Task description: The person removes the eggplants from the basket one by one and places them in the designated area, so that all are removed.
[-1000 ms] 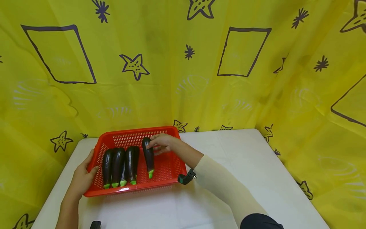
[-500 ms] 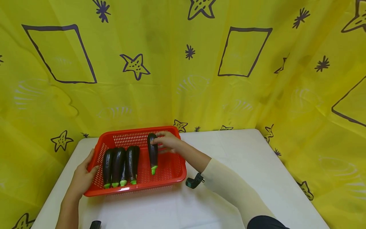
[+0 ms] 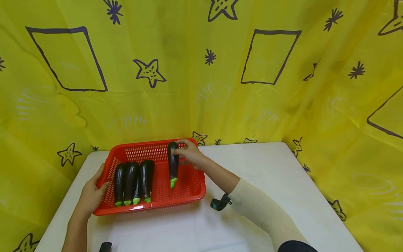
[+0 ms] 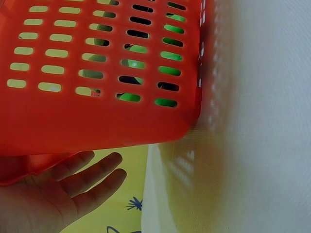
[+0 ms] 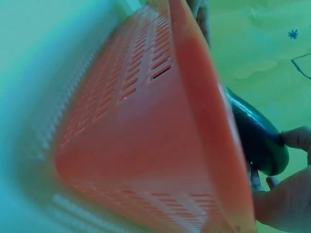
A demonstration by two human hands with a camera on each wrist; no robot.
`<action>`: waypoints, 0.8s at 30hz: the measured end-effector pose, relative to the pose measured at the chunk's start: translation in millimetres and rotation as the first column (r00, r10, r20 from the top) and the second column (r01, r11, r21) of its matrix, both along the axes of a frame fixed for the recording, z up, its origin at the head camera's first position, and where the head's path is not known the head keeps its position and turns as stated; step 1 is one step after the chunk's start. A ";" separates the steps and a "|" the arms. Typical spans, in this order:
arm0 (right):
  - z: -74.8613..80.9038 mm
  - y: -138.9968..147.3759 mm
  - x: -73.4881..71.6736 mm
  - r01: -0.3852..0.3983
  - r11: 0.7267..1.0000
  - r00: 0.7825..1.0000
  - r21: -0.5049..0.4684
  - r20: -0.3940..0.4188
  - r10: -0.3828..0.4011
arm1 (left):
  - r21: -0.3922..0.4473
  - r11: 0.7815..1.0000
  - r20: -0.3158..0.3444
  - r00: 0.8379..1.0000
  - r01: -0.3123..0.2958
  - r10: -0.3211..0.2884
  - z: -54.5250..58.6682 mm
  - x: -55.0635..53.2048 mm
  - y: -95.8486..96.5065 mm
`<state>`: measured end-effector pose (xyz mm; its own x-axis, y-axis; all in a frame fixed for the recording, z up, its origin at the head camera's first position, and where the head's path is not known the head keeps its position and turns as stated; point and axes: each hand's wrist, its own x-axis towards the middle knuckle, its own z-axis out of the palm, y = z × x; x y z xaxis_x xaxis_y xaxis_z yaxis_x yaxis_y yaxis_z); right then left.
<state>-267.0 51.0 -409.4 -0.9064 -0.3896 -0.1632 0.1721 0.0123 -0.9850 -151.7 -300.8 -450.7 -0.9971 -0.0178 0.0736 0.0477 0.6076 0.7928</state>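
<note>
A red plastic basket (image 3: pixel 171 202) with slotted walls stands on the left part of the table. Its left rim is held by my left hand (image 3: pixel 91 196), thumb over the edge and fingers outside; the left wrist view shows those fingers (image 4: pixel 92 179) fairly straight beside the basket wall. Above the basket's right half, my right hand (image 3: pixel 194 156) grips an eggplant (image 3: pixel 173 164) near its rounded end, green stem end pointing down toward me. In the right wrist view the basket wall hides part of this eggplant (image 5: pixel 260 138). Several more eggplants (image 3: pixel 131 180) lie side by side in the basket's left half.
The table (image 3: pixel 252 168) has a white cover. A yellow curtain (image 3: pixel 189 105) with dark star drawings hangs behind it and along both sides. Under my right forearm sticks out a small dark device (image 3: pixel 221 203); a black piece (image 3: pixel 105 247) shows at the bottom edge.
My right hand has moved right and toward the back of the basket with the eggplant, away from the row. My left hand stays on the rim; the other eggplants have not moved.
</note>
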 end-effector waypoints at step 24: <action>17.4 36.7 4.5 0.055 0.998 0.994 -0.040 -0.088 -0.059 | -0.033 0.999 -0.002 1.000 -0.009 0.009 0.3 0.2 0.6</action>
